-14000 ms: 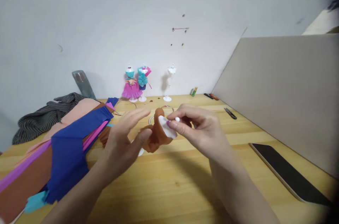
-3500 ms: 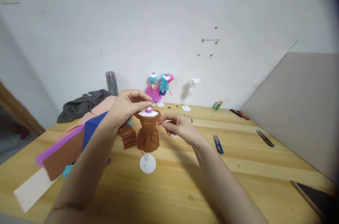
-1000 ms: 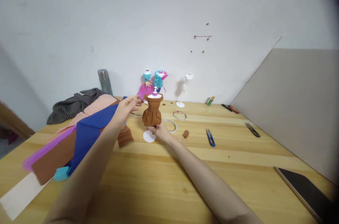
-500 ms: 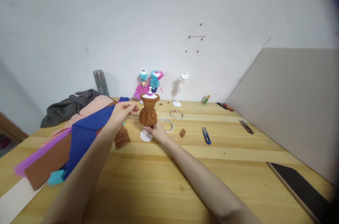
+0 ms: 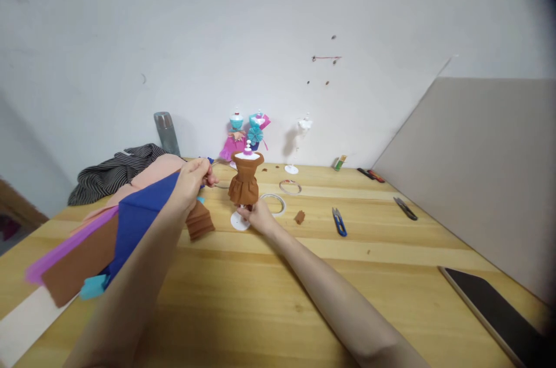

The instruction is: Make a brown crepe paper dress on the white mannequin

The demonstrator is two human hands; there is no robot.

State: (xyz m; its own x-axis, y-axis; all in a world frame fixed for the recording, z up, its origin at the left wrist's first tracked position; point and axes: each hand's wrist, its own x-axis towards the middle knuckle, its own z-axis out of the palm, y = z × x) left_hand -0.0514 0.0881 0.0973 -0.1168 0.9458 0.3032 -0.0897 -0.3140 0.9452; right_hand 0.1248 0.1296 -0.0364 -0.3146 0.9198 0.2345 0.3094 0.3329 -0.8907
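Observation:
A small dress-form mannequin (image 5: 247, 155) in a brown crepe-paper dress (image 5: 244, 185) stands upright on a round white base. Low down, my right hand (image 5: 259, 217) grips its thin stand just below the skirt. My left hand (image 5: 194, 178) is apart from the dress, to its left, with the fingers curled together; whatever they hold, if anything, is too small to make out. Under and beside the left wrist lie blue paper (image 5: 139, 211) and a folded brown piece (image 5: 200, 222).
Dressed mannequins (image 5: 236, 139) and a bare white mannequin (image 5: 292, 168) stand by the wall. Tape rolls (image 5: 283, 206), blue thread snips (image 5: 339, 222), dark snips (image 5: 405, 208) and a brown scrap (image 5: 300, 217) lie rightward. A phone (image 5: 490, 310) is near right; a flask (image 5: 166, 133) and striped cloth (image 5: 113, 174) are left.
My left hand has drawn slightly left, away from the dress, and its fingers have curled in more. The right hand keeps its grip on the stand. The view has shifted a little.

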